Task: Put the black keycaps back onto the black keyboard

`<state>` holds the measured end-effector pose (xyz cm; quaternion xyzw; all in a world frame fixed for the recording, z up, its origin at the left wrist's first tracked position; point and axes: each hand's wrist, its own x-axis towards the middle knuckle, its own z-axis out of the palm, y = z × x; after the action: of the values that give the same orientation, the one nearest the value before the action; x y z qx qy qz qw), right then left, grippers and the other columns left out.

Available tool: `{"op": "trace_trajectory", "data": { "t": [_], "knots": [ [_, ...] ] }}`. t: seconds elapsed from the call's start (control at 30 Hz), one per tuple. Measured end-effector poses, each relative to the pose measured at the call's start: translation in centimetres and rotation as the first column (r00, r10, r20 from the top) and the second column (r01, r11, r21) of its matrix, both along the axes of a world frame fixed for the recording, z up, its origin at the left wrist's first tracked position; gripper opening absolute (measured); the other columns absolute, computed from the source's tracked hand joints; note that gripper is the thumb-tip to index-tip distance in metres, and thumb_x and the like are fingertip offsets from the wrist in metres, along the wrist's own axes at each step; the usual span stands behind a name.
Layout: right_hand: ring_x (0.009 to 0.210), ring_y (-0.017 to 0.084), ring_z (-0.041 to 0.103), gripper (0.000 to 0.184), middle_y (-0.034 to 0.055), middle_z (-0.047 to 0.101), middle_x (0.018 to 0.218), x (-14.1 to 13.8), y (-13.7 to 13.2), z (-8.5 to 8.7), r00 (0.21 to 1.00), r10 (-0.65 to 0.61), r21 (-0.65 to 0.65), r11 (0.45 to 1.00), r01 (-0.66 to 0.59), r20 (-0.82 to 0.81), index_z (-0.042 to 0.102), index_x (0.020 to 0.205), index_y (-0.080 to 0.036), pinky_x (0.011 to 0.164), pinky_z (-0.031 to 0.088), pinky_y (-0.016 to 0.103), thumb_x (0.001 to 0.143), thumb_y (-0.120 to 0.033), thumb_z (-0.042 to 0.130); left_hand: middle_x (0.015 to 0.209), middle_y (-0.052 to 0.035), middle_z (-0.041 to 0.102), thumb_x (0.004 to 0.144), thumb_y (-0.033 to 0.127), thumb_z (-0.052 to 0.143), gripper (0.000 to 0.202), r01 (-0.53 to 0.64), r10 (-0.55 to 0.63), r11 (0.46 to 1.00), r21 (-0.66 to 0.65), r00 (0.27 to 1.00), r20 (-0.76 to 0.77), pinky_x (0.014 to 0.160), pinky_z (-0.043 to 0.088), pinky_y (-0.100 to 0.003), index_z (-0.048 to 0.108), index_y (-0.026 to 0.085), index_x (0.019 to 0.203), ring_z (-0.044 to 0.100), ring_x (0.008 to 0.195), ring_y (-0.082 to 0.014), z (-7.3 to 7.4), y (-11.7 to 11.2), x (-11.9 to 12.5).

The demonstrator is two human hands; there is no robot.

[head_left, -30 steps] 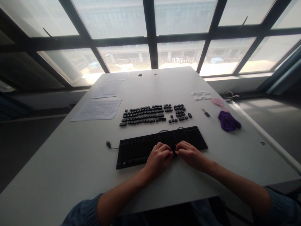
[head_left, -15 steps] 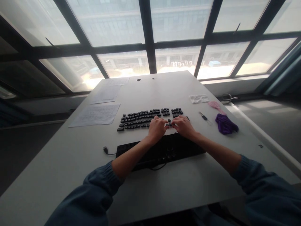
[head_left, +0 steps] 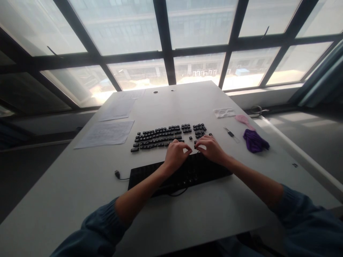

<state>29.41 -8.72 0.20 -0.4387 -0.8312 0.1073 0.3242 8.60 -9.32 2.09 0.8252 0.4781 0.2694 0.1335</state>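
A black keyboard base (head_left: 146, 175) without its keys lies near me on the white table (head_left: 66, 192), its cable ending in a USB plug (head_left: 117, 174). Beyond it, several loose black keycaps (head_left: 158, 136) are laid out in rows. My left hand (head_left: 174, 154) hovers at the base's far edge with its fingers curled and its thumb pointing right; what it holds, if anything, is hidden. My right hand (head_left: 211, 148) is beside it, its fingertips pinched down on a small keycap (head_left: 195, 145) at the right end of the rows.
Paper sheets (head_left: 105, 132) lie at the left. To the right are a small keycap puller (head_left: 230, 134), a purple cloth (head_left: 254, 140), a pink brush (head_left: 243, 120) and a white wrapper (head_left: 223, 112). Large windows stand behind the table's far edge.
Both hands left the keyboard base's middle and reached forward to the loose keycaps. Since half a second ago they have drawn slightly back and apart.
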Motion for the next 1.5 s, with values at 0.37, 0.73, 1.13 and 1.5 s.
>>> {"op": "trace_trajectory", "data": {
  "t": [0.37,0.73,1.13,1.5],
  "knots": [
    [0.092,0.022,0.062,0.007,0.0041,0.073,0.093,3.6,-10.0,-2.1,0.974,0.18,-0.16,0.967,-0.201,-0.137,0.069,0.086,-0.022,0.086,0.044,0.041,0.089,-0.015,0.069,0.089,0.0017,0.077,0.079,0.023,0.08,0.006,0.13,-0.094,0.971,-0.202,0.98,0.176,0.08,0.043,-0.034,0.077,0.025,0.084,0.057,0.084,-0.0195,-2.5,-9.0,1.8],
    [0.09,0.02,0.061,0.012,0.0051,0.071,0.095,3.0,-10.2,-3.3,0.968,0.219,-0.042,0.973,-0.225,-0.119,0.067,0.087,-0.021,0.082,0.045,0.037,0.095,-0.015,0.06,0.094,-0.0007,0.076,0.091,0.028,0.069,0.013,0.186,-0.185,0.982,0.041,0.983,-0.017,0.077,0.038,-0.038,0.076,0.024,0.08,0.055,0.088,-0.0204,-3.8,-9.4,1.8],
    [0.095,0.023,0.055,0.017,0.0068,0.067,0.102,3.4,-10.3,-2.5,0.983,0.165,-0.031,0.986,-0.163,0.083,0.069,0.077,-0.021,0.083,0.046,0.04,0.092,-0.02,0.064,0.101,-0.0044,0.072,0.097,0.029,0.059,0.022,0.239,-0.218,0.961,0.139,0.965,-0.147,0.077,0.04,-0.038,0.072,0.021,0.081,0.053,0.093,-0.0214,-4.4,-9.9,1.8],
    [0.098,0.024,0.057,0.006,0.0043,0.073,0.1,2.5,-2.7,0.3,0.999,-0.029,0.015,0.999,0.028,0.014,0.073,0.093,-0.022,0.091,0.043,0.041,0.089,-0.02,0.07,0.099,-0.0039,0.076,0.091,0.031,0.066,0.016,-0.014,0.016,0.998,0.058,1.0,-0.025,0.089,0.044,-0.037,0.077,0.023,0.1,0.058,0.092,-0.0224,-0.3,-0.5,0.9]
  ]
}}
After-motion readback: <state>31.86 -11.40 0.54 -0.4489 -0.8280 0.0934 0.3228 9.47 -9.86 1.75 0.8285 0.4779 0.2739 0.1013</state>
